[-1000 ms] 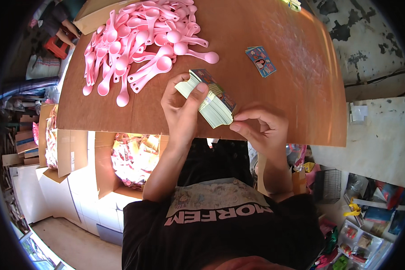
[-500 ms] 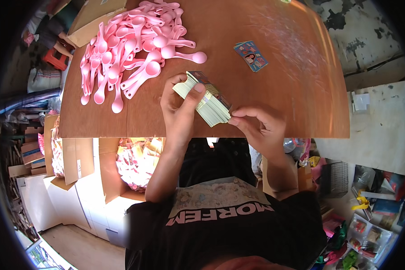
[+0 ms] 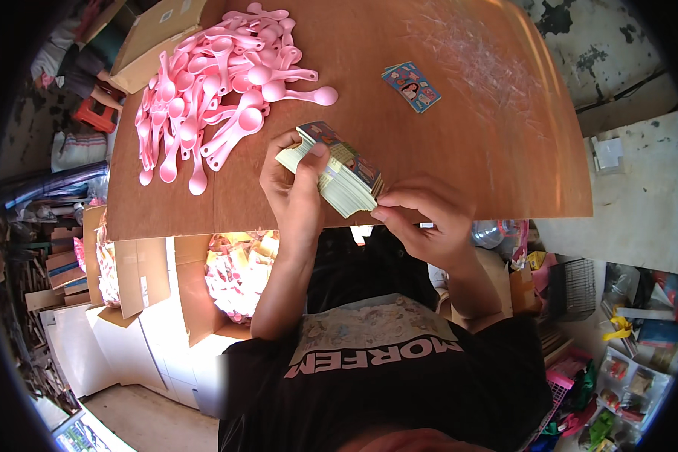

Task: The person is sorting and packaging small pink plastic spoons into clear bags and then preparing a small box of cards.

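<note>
A thick stack of printed cards [image 3: 346, 181] is gripped in my left hand [image 3: 297, 177], thumb on its pale edges and fingers behind it. The stack hangs tilted above the table's near edge, its dark printed face up and away from me. My right hand [image 3: 429, 218] pinches the lower right corner of the stack between thumb and forefinger. Whether a single card is separated there is too small to tell. Farther off on the table lies a small pile of blue printed cards [image 3: 412, 88], slightly fanned.
A heap of pink spoons [image 3: 218, 83] covers the left of the brown table [image 3: 505, 173]. Clear plastic wrap [image 3: 482, 56] lies at the far right. A cardboard box [image 3: 158, 41] stands at the far left; another open carton [image 3: 196, 294] with packets is below the table. A person [image 3: 87, 71] is beyond the table's left.
The whole view has shifted slightly with my head. My hands keep their hold on the stack, and the right fingertips remain at its corner.
</note>
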